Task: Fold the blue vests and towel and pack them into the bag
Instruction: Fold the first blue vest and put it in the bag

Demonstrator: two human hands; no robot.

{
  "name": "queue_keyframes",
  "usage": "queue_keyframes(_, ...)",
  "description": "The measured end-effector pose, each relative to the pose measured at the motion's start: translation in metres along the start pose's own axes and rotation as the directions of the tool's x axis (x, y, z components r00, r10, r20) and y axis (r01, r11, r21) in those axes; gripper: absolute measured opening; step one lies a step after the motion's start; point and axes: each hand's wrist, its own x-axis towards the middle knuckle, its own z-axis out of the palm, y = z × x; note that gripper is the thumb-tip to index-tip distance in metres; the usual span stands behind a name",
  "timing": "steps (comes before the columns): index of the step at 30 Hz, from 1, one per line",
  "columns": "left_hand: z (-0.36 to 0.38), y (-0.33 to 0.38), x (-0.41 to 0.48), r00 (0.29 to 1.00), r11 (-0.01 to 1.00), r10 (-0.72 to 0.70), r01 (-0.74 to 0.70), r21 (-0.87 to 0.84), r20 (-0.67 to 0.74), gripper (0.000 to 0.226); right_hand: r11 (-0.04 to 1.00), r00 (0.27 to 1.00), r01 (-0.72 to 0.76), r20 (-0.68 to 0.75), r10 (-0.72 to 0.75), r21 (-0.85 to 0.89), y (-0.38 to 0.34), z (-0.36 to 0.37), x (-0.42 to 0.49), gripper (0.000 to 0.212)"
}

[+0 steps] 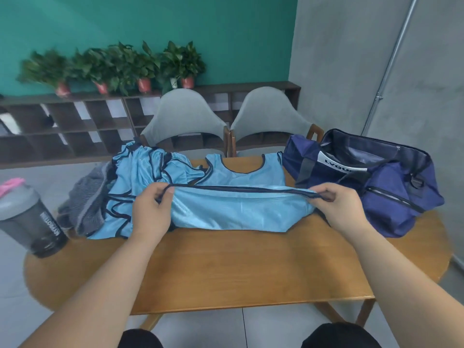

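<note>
A light blue vest point(241, 207) with dark trim lies spread across the middle of the wooden table point(226, 270). Its near hem is lifted and stretched taut between my hands. My left hand point(153, 209) pinches the hem's left end and my right hand point(336, 207) pinches the right end. More blue vests point(148, 174) lie crumpled in a pile at the left. Beside that pile, a grey towel point(85, 202) is bunched up. The navy bag point(371, 182) stands unzipped and open at the right of the table.
A grey shaker bottle point(32, 222) with a pink lid loop stands at the table's left edge. Two grey chairs point(185, 121) face the far side. Behind them runs a low dark shelf point(75, 126) topped with potted plants. A concrete wall is at the right.
</note>
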Motion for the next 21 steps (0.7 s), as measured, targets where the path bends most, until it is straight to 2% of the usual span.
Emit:
queue_keyframes(2, -0.015, 0.017, 0.019, 0.999, 1.0, -0.02, 0.021, -0.018, 0.03, 0.01, 0.998, 1.0, 0.016, 0.011, -0.017, 0.053, -0.023, -0.005, 0.016, 0.013)
queue_keyframes(5, -0.034, 0.035, 0.045, 0.996, 1.0, 0.0, 0.0, 0.004, 0.093, 0.012, 0.995, 0.998, 0.046, 0.038, -0.049, 0.086, -0.052, -0.011, 0.037, 0.016)
queue_keyframes(10, -0.066, 0.062, 0.072, 0.99, 0.998, -0.059, 0.056, 0.023, 0.127, 0.005, 0.996, 0.993, 0.086, 0.074, -0.088, 0.031, -0.086, -0.026, 0.059, 0.01)
queue_keyframes(13, -0.082, 0.074, 0.075, 0.986, 0.999, -0.039, 0.033, 0.038, 0.16, 0.01, 0.989, 0.992, 0.109, 0.076, -0.101, -0.101, -0.1, -0.036, 0.064, 0.008)
queue_keyframes(16, -0.093, 0.084, 0.072, 0.985, 0.999, 0.002, -0.008, 0.037, 0.172, 0.015, 0.939, 0.988, 0.154, 0.047, -0.147, -0.309, -0.116, -0.043, 0.061, 0.017)
queue_keyframes(18, -0.097, 0.092, 0.066, 0.984, 0.999, 0.022, -0.027, 0.031, 0.176, 0.011, 0.89, 0.983, 0.181, 0.05, -0.177, -0.418, -0.128, -0.047, 0.055, 0.025)
queue_keyframes(21, -0.101, 0.105, 0.057, 0.981, 0.999, 0.045, -0.049, 0.019, 0.19, 0.007, 0.868, 0.98, 0.196, 0.082, -0.179, -0.455, -0.142, -0.053, 0.048, 0.026)
